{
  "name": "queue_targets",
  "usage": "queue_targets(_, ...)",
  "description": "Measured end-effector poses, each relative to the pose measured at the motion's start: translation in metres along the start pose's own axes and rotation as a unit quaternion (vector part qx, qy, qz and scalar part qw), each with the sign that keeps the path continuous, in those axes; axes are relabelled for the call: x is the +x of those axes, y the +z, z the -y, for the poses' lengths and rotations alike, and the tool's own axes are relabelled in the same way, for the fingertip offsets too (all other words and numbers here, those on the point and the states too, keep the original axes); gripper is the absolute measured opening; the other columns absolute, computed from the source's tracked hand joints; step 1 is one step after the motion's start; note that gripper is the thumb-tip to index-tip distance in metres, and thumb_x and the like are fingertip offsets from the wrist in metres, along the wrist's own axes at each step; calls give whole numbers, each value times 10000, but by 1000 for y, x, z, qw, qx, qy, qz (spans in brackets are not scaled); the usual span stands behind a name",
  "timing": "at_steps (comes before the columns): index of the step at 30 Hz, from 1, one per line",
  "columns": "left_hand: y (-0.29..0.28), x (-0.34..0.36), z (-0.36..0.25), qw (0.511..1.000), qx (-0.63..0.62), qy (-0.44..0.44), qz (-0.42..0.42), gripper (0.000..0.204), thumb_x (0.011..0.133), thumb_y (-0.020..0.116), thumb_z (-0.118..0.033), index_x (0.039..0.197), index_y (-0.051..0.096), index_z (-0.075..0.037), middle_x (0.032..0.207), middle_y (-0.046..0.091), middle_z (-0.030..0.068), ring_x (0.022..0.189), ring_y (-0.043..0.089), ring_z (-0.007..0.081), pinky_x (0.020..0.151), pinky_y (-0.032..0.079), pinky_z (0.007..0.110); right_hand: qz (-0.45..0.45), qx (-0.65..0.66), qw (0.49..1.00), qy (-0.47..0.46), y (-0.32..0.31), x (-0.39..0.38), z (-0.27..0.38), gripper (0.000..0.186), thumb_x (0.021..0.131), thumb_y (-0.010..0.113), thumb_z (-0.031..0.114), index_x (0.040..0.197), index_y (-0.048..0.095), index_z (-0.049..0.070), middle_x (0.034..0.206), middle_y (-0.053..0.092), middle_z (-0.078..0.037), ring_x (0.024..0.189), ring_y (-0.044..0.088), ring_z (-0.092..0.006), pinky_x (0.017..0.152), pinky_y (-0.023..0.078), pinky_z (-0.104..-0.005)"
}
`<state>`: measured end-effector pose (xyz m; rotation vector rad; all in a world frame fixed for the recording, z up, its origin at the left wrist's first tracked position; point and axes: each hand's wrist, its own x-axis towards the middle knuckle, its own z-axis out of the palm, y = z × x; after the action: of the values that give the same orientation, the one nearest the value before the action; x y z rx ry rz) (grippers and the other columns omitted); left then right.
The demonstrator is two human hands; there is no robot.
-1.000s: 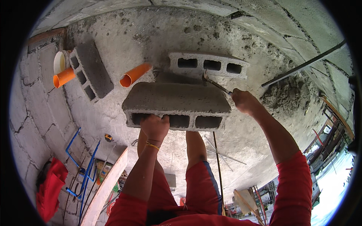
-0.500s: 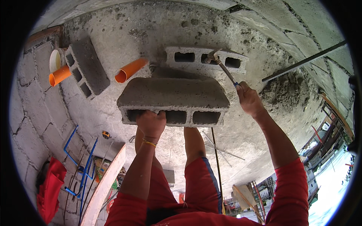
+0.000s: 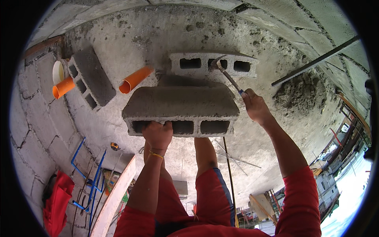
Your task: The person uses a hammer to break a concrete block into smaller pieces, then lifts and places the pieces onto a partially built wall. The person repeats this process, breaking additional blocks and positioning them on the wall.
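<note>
My left hand (image 3: 157, 136) grips a grey hollow concrete block (image 3: 179, 102) by its near face, with the fingers hooked into the left cavity. The block lies across in front of my legs, three cavities toward me. To its right my right hand (image 3: 256, 105) is closed around the blue handle of a claw hammer (image 3: 230, 80). The hammer's metal head is raised, seen over a second hollow block (image 3: 201, 65) on the far side. Part of another dark block surface (image 3: 189, 81) shows just behind the gripped one.
A third block (image 3: 94, 79) stands at the left, beside orange pipe pieces (image 3: 136, 79) and a white bucket (image 3: 60, 71). Rubble (image 3: 302, 93) and a long dark bar (image 3: 316, 61) lie at the right. Blue pipes (image 3: 94, 185), a tape measure (image 3: 114, 146) and a board (image 3: 114, 197) are lower left.
The view has shifted a little, so most things sit slightly lower. The right hand and hammer have moved slightly left; the left hand keeps its grip on the block.
</note>
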<state>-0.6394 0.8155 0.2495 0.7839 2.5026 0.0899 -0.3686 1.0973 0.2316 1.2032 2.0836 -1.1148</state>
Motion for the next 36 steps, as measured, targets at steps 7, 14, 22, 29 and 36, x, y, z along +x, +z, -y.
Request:
queue_targets(7, 0, 1, 0, 1000, 3, -23, 13, 225, 759, 740, -256, 761, 745, -32, 734, 706, 214, 730, 705, 440, 693, 582, 499, 67, -55, 995, 52, -11, 0, -1, 307, 1078, 455, 354, 1077, 527, 55, 812, 679, -279, 790, 660, -522, 666, 495, -614)
queue_targets(14, 0, 1, -4, 1000, -25, -9, -6, 292, 740, 691, -290, 593, 683, -38, 648, 691, 182, 629, 678, 406, 719, 537, 482, 126, -64, 988, 64, -18, -3, 8, 325, 1083, 434, 368, 1093, 528, 57, 832, 677, -297, 832, 667, -517, 710, 508, -614)
queue_targets(22, 2, 3, -1, 1000, 28, -4, 4, 242, 759, 716, -279, 712, 726, -42, 708, 711, 180, 689, 697, 421, 713, 563, 494, 93, -21, 992, 77, -15, 2, 7, 329, 1092, 426, 370, 1085, 530, 57, 807, 662, -296, 822, 658, -518, 719, 504, -593)
queue_targets(29, 1, 1, 2, 1000, 9, 16, 3, 219, 775, 725, -267, 758, 746, -50, 735, 722, 172, 713, 706, 422, 718, 582, 478, 28, 34, 999, 25, -7, 6, 11, 344, 1087, 446, 384, 1070, 528, 50, 836, 664, -288, 807, 648, -522, 702, 493, -587)
queue_targets(36, 2, 3, -1, 1000, -17, 14, -22, 267, 734, 691, -272, 613, 689, -34, 643, 689, 173, 641, 674, 410, 788, 531, 469, 19, 111, 992, 57, -17, 20, 18, 329, 1088, 449, 336, 1039, 553, 29, 830, 681, -258, 778, 657, -511, 696, 507, -603)
